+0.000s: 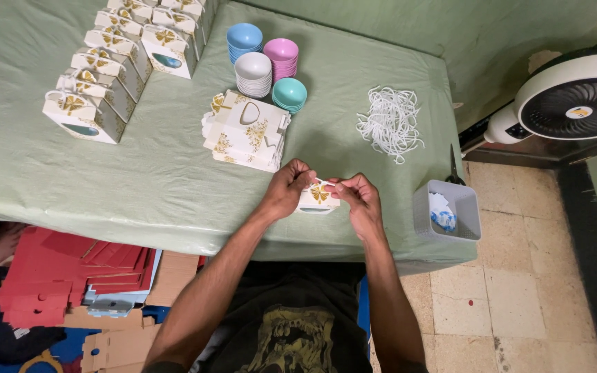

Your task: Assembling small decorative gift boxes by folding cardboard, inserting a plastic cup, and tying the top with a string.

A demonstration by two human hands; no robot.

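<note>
Both hands pinch the small white gift box (pixel 317 197) between them, left hand (pixel 288 188) and right hand (pixel 361 197) equally close, box upright

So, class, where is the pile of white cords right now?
In the head view the white cords lie on the green table, right of the bowl stacks and beyond the grey basket.
</note>
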